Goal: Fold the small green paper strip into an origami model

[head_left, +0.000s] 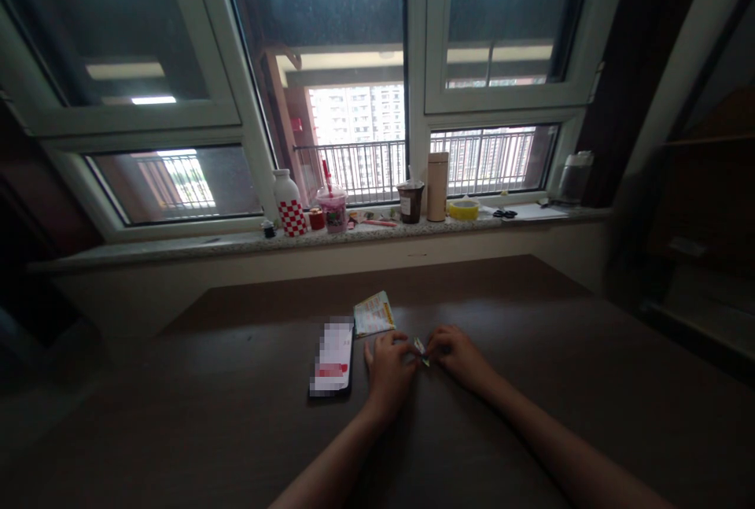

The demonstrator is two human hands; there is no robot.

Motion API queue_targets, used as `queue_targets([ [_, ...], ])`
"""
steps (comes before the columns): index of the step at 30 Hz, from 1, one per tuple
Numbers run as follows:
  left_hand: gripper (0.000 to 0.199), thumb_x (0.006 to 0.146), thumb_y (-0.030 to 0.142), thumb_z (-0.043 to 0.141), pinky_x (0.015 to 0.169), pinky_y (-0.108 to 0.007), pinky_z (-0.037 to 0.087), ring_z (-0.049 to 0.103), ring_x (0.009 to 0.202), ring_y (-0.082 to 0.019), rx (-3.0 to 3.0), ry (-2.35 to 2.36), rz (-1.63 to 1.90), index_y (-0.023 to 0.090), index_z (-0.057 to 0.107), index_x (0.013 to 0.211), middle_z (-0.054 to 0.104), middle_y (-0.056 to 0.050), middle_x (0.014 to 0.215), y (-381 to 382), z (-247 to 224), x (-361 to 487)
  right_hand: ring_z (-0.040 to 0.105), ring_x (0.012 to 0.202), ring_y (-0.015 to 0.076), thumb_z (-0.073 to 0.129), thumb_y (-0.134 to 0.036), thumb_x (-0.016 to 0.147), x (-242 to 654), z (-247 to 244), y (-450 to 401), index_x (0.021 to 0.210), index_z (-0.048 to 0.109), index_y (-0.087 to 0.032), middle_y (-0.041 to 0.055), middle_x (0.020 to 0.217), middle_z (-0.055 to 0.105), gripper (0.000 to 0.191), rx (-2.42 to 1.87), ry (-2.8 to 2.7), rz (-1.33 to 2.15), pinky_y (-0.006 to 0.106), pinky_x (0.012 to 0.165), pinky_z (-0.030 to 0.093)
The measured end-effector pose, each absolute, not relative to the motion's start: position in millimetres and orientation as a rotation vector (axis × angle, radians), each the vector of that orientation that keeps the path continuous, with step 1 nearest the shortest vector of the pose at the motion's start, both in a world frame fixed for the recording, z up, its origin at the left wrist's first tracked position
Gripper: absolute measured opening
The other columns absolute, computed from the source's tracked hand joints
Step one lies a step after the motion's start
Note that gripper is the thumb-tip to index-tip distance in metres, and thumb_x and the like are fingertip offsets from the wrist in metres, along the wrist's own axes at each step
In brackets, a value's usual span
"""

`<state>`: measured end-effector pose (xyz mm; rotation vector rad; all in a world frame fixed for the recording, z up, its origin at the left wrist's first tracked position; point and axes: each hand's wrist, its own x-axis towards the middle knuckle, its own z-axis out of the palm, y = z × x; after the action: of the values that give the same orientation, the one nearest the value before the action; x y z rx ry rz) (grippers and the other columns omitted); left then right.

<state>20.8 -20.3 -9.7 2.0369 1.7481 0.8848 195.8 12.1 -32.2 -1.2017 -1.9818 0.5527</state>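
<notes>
Between my two hands is a small folded piece [421, 350], white and green, perhaps paper or a wrapper; its exact kind is too small to make out. My right hand [458, 353] is closed, its fingertips pinching the right side of the piece. On the other side, my left hand [390, 371] rests low over the table, with thumb and forefinger at the piece's left edge and the other fingers a little apart. A printed paper packet [374, 315] lies just beyond my left hand. To that hand's left is a phone [335, 358] with its screen lit and partly blurred out.
The brown table [236, 430] stands below a window. Along its stone sill [236, 243] are a checked white bottle [290, 206], a pink cup with a straw [332, 208], a dark drink cup [410, 202], a tan flask [437, 186], yellow tape [463, 210] and scissors [505, 214].
</notes>
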Motion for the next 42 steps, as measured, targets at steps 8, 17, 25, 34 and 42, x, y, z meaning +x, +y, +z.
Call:
queue_targets([
  [8, 0.010, 0.072, 0.032, 0.066, 0.105, -0.040, 0.025, 0.048, 0.114, -0.023, 1.994, 1.797, 0.900, 0.027, 0.073, 0.078, 0.062, -0.001, 0.113, -20, -11, 18, 0.059, 0.092, 0.0210, 0.068, -0.012, 0.068, 197, -23, 8, 0.074, 0.073, -0.022, 0.0026, 0.088, 0.071, 0.013, -1.152, -2.007, 0.609, 0.034, 0.086, 0.041],
  [17, 0.015, 0.074, 0.037, 0.065, 0.106, -0.041, 0.025, 0.047, 0.115, -0.024, 1.985, 1.821, 0.886, 0.027, 0.073, 0.080, 0.063, -0.002, 0.114, -18, -13, 19, 0.059, 0.096, 0.0224, 0.070, -0.028, 0.072, 198, -26, 5, 0.071, 0.074, -0.021, 0.0048, 0.092, 0.073, 0.008, -1.108, -1.971, 0.690, 0.036, 0.090, 0.041],
  [25, 0.023, 0.069, 0.042, 0.068, 0.107, -0.043, 0.024, 0.045, 0.118, -0.026, 1.980, 1.835, 0.864, 0.028, 0.072, 0.087, 0.059, -0.003, 0.119, -18, -16, 19, 0.061, 0.092, 0.0230, 0.074, -0.026, 0.066, 194, -31, 7, 0.076, 0.070, -0.020, 0.0043, 0.088, 0.071, 0.012, -1.165, -1.831, 0.734, 0.037, 0.088, 0.043],
  [34, 0.012, 0.077, 0.033, 0.061, 0.110, -0.059, 0.006, 0.038, 0.127, -0.028, 2.013, 1.757, 0.843, 0.029, 0.071, 0.080, 0.056, -0.001, 0.129, -19, -14, 23, 0.060, 0.096, 0.0233, 0.072, -0.028, 0.069, 194, -31, 8, 0.085, 0.070, -0.020, 0.0048, 0.092, 0.069, 0.018, -1.179, -1.786, 0.724, 0.036, 0.088, 0.043],
  [42, 0.014, 0.080, 0.027, 0.058, 0.110, -0.055, 0.011, 0.039, 0.126, -0.025, 2.008, 1.783, 0.905, 0.028, 0.069, 0.088, 0.056, -0.001, 0.129, -19, -13, 23, 0.055, 0.100, 0.0233, 0.069, -0.038, 0.075, 195, -33, 10, 0.083, 0.075, -0.023, 0.0060, 0.094, 0.068, 0.018, -1.195, -1.839, 0.641, 0.038, 0.093, 0.039],
])
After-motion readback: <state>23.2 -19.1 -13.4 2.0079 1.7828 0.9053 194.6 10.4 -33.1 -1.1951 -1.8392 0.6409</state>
